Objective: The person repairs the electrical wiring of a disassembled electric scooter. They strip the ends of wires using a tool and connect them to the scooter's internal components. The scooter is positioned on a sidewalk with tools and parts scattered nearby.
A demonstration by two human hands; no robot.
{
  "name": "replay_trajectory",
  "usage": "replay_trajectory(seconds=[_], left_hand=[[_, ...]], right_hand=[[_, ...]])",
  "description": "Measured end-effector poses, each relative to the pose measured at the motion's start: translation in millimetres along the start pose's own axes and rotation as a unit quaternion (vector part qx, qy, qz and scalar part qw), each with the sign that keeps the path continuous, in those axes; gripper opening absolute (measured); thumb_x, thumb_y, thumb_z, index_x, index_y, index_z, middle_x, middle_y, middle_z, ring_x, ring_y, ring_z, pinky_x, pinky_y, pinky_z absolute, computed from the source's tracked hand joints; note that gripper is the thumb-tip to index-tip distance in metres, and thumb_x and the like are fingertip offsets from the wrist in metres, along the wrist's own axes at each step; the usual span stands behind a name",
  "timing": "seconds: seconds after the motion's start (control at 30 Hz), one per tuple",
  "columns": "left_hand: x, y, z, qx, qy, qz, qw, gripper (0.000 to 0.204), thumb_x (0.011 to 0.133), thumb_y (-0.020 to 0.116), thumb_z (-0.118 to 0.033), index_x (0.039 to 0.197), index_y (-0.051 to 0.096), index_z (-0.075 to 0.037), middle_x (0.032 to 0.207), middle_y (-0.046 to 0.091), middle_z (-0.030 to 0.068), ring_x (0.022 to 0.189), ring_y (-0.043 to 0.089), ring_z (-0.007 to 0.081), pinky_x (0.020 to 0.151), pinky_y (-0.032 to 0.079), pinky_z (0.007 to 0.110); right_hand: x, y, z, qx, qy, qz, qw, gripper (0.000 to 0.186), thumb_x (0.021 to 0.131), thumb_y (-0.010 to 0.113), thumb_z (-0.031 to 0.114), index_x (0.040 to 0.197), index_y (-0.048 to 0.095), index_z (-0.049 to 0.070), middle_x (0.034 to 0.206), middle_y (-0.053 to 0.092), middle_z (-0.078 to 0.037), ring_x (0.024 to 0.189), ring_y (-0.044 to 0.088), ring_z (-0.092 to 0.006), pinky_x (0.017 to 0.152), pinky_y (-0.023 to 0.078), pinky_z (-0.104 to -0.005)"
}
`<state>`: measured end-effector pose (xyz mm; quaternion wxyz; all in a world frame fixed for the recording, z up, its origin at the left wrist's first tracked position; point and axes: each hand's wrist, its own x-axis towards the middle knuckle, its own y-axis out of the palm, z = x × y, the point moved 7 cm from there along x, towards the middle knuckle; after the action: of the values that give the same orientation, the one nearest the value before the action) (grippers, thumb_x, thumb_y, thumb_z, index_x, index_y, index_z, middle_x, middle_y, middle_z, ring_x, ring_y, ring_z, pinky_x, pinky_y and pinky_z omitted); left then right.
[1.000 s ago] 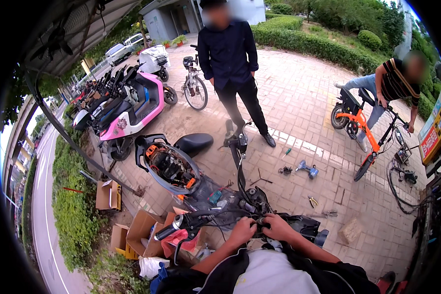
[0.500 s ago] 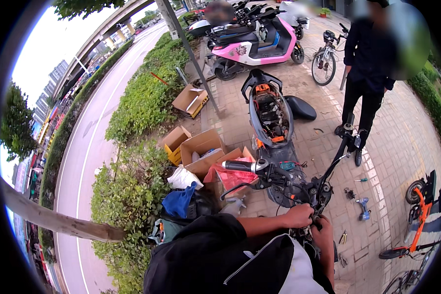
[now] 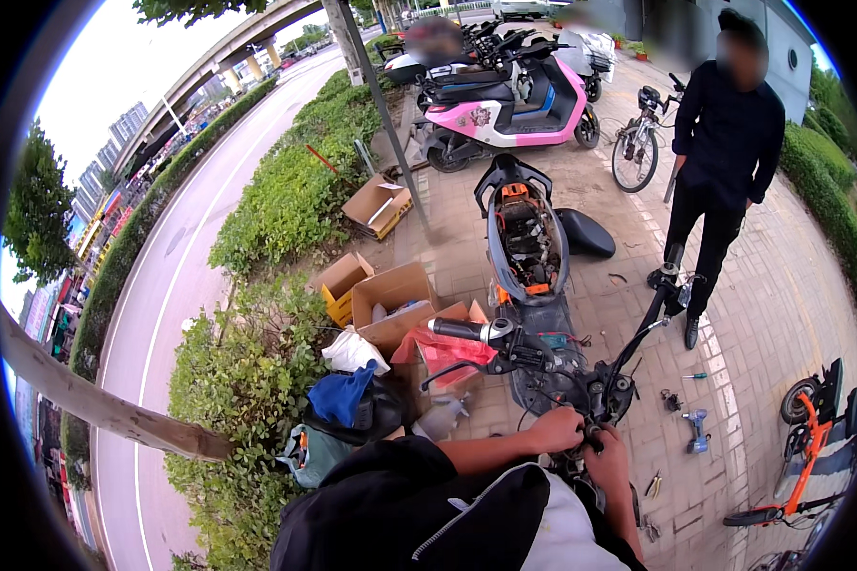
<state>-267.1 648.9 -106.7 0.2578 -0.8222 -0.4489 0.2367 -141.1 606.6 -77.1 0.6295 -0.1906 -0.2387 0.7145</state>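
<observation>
A partly dismantled scooter (image 3: 533,376) stands in front of me, its handlebar (image 3: 457,329) stripped of covers and its seat opening exposed. My left hand (image 3: 556,430) and my right hand (image 3: 604,451) meet at the front of the steering column, just below the handlebar clamp (image 3: 607,388). Both hands have their fingers curled closed, close together among dark cables. What they pinch is too small and covered to make out. The brake lever (image 3: 448,373) juts out left of my hands.
Cardboard boxes (image 3: 390,300), a red plastic bag (image 3: 448,352) and a blue cloth (image 3: 341,395) lie left. On the right paving are a cordless drill (image 3: 698,430), pliers (image 3: 654,483) and a screwdriver (image 3: 694,376). A detached seat (image 3: 586,234) lies beyond. A person (image 3: 728,143) stands ahead right.
The whole view has shifted, with the far scooters and the standing person lower in the picture. Both hands stay together at the steering column, fingers still closed.
</observation>
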Motion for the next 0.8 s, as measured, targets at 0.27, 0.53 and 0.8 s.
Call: replay_trajectory(seconds=[0.27,0.53,0.8], left_hand=[[7.6,6.7,-14.8,0.023,0.049,-0.006,0.999,0.025,0.075,0.056,-0.021,0.086,0.068,-0.002,0.087,0.06,0.0204,0.084,0.059,0.0368,0.075,0.048,0.045],[9.6,11.7,-20.4,0.033,0.063,0.004,0.997,0.02,0.076,0.058,-0.021,0.083,0.065,-0.004,0.086,0.058,0.0167,0.083,0.059,0.0351,0.073,0.049,0.043],[8.5,5.9,-19.2,-0.008,0.052,0.037,0.998,0.025,0.075,0.06,-0.023,0.087,0.066,-0.002,0.087,0.057,0.0178,0.082,0.059,0.0349,0.073,0.048,0.043]], right_hand=[[-10.3,-12.0,3.9,-0.029,0.006,-0.043,0.999,0.028,0.071,0.063,0.008,0.098,0.064,-0.002,0.117,0.056,-0.025,0.105,0.055,-0.0409,0.091,0.046,-0.0424],[-14.5,-17.2,2.3,-0.033,0.035,-0.053,0.997,0.028,0.071,0.064,0.012,0.095,0.065,-0.002,0.112,0.059,-0.024,0.104,0.055,-0.0414,0.092,0.044,-0.0433],[-16.3,-18.7,3.3,-0.002,0.056,-0.065,0.996,0.026,0.071,0.064,0.011,0.092,0.065,-0.003,0.107,0.061,-0.022,0.099,0.058,-0.0396,0.088,0.047,-0.0422]])
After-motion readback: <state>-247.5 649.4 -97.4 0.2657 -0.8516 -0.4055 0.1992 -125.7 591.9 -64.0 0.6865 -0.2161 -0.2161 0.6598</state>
